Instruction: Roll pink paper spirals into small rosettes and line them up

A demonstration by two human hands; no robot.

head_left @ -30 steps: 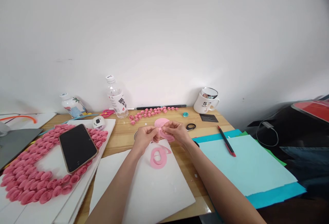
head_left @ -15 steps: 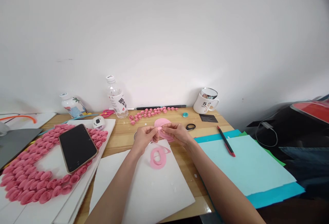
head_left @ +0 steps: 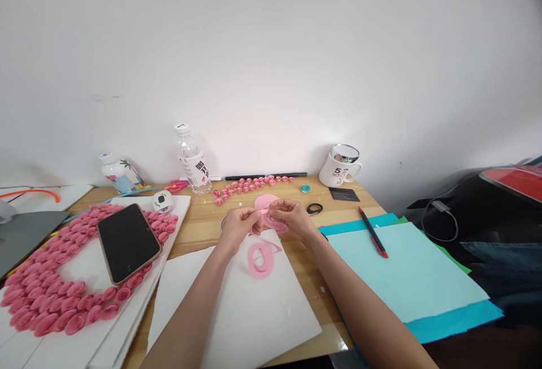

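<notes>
Over the near white board (head_left: 271, 307), my left hand (head_left: 239, 228) pinches a pink paper strip (head_left: 274, 241) between thumb and fingers. Close beside it, my right hand (head_left: 295, 218) is closed on the same strip, fingertips almost meeting the left ones. The held end is mostly hidden by my fingers. From there the strip runs down into a loose pink paper coil (head_left: 253, 268) lying on the board. Just behind my hands are round pink paper pieces (head_left: 266, 200), partly covered by the fingers. A black scissor handle (head_left: 314, 209) shows right of my right hand.
Rolled pink paper flowers (head_left: 245, 186) line the back, near a bottle (head_left: 193, 166) and a mug (head_left: 339, 170). Left, a phone (head_left: 128, 243) rests on a board with a pink flower ring (head_left: 46, 284). Right, a pen (head_left: 373, 233) lies on pale blue sheets (head_left: 406, 279).
My fingertips have shifted very slightly around the pink strip, which stays pinched between both hands. Everything else looks the same.
</notes>
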